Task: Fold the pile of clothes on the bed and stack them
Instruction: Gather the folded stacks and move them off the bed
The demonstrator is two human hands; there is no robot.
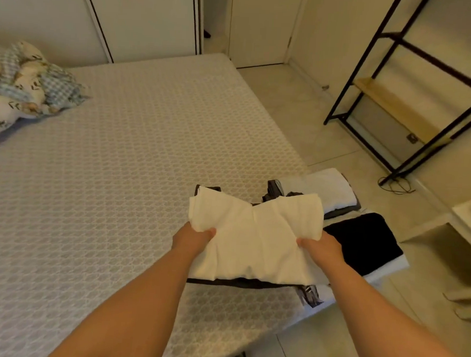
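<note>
The folded white garment (253, 234), soft, light and floppy, is being pinched at both side edges by the left hand (191, 240) and right hand (322, 248) over the stack at the bed's near right edge.

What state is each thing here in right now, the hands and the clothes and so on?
Left hand: grips the white garment's left edge.
Right hand: grips its right edge.
White garment: folded, held over a dark garment.
Dark garment: lying flat beneath, mostly covered.
Black garment: folded, at the bed's edge.
White stack: folded, on a grey piece.
Bedding: crumpled, at the bed's far-left side.
Door: shut.
</note>
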